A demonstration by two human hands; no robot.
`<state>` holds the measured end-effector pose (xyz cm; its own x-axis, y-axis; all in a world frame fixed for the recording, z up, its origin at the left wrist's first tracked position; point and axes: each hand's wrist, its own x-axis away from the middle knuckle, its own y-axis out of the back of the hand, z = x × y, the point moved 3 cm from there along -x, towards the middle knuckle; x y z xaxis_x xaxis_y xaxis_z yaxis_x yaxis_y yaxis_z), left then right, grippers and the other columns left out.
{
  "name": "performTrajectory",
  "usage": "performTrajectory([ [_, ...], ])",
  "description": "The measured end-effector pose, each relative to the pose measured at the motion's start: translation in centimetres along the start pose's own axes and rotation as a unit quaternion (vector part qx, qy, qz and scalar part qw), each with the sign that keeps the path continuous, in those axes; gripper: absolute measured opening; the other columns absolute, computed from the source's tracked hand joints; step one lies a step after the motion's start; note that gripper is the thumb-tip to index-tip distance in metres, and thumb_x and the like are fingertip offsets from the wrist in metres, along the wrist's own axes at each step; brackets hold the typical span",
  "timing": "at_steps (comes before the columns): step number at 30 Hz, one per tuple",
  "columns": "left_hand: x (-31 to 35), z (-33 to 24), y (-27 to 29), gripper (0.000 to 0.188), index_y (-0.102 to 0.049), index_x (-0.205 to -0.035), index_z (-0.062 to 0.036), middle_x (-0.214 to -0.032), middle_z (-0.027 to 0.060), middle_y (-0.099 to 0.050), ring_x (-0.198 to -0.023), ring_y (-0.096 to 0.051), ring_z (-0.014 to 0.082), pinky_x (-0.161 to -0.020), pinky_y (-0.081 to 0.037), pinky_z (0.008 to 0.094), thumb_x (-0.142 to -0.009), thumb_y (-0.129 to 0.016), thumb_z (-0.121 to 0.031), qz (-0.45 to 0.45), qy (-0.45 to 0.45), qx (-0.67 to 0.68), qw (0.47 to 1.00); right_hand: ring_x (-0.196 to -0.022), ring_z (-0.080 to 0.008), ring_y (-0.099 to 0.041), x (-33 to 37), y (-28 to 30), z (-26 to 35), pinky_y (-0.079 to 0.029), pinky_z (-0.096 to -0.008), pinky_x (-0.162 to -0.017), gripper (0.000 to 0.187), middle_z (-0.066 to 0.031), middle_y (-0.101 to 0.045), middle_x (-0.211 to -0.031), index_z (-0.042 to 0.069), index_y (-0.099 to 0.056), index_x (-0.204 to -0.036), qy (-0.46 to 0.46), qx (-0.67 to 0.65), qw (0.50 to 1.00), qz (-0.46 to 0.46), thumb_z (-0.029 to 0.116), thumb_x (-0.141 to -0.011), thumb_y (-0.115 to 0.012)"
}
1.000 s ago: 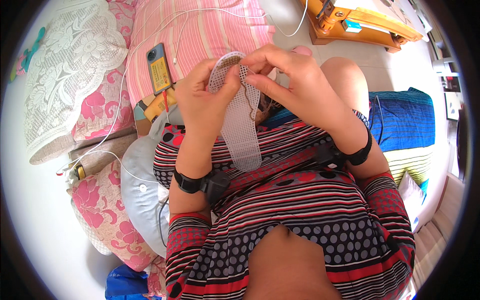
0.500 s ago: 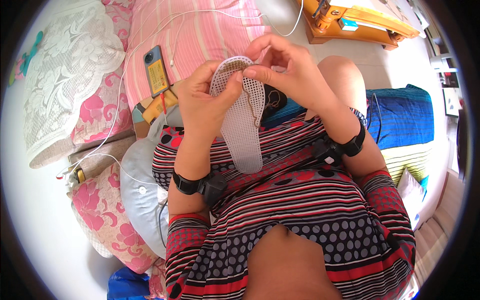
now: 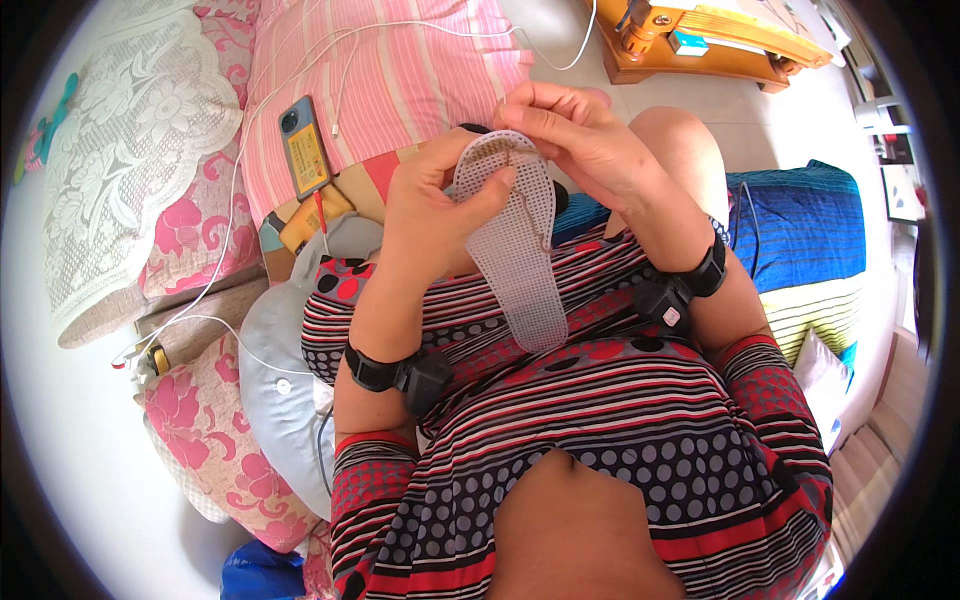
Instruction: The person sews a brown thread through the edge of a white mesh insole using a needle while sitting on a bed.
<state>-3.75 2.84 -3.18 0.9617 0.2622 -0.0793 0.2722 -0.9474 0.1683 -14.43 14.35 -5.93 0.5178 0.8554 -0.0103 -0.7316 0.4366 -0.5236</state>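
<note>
A white plastic mesh insole hangs tilted above my lap, its wide end away from me. My left hand is closed on its left edge, the thumb lying across the mesh front. Brown stitching fills a small patch near the wide end, and a strand of brown yarn trails down the face of the mesh. Just beyond the far right rim of the insole, my right hand is pinched together at the fingertips. Whatever it pinches is too small or hidden to make out.
On the left, a phone with a red-tipped cable lies beside a yellow object. A white cable runs across the pink striped cloth. Wooden furniture stands far right; a blue striped cloth lies at the right.
The insole and my left hand have shifted right and slightly nearer me. My right hand has drawn off the mesh face to beyond its far rim, fingers now closer together.
</note>
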Motion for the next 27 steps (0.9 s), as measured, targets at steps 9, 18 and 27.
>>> performTrajectory([
  [9,0.3,-0.6,-0.3,0.016,-0.060,-0.100,0.0013,-0.084,0.0029,-0.064,-0.077,-0.059,0.0080,-0.070,-0.048,0.0234,-0.085,-0.058,-0.004,0.029,0.020,0.119,0.992,-0.063,-0.0053,-0.043,0.2,6.3,2.3,-0.039,-0.0175,-0.055,0.011,-0.0002,-0.051,-0.078,0.001,-0.052,-0.097,0.005,-0.250,0.968,-0.025,0.010,-0.094,-0.047],
  [18,0.1,0.1,3.2,0.022,-0.057,-0.106,-0.0005,-0.091,0.0064,-0.064,-0.078,-0.062,0.0143,-0.071,-0.052,0.0275,-0.084,-0.057,-0.005,-0.045,0.027,0.391,0.919,-0.071,-0.0154,-0.051,11.1,28.3,5.2,-0.048,-0.0355,-0.093,0.009,-0.0055,-0.051,-0.077,-0.005,-0.051,-0.097,0.174,-0.219,0.913,-0.298,0.004,-0.093,-0.049],
  [27,-0.5,-1.0,7.6,0.019,-0.055,-0.103,-0.0023,-0.077,0.0008,-0.049,-0.055,-0.040,0.0051,-0.058,-0.032,0.0204,-0.089,-0.054,-0.015,0.064,-0.076,0.644,0.758,-0.072,-0.0237,-0.057,33.9,49.6,12.0,-0.054,-0.0349,-0.078,0.015,-0.0120,-0.056,-0.083,-0.004,-0.053,-0.083,0.387,-0.006,0.668,-0.635,0.008,-0.092,-0.051],
])
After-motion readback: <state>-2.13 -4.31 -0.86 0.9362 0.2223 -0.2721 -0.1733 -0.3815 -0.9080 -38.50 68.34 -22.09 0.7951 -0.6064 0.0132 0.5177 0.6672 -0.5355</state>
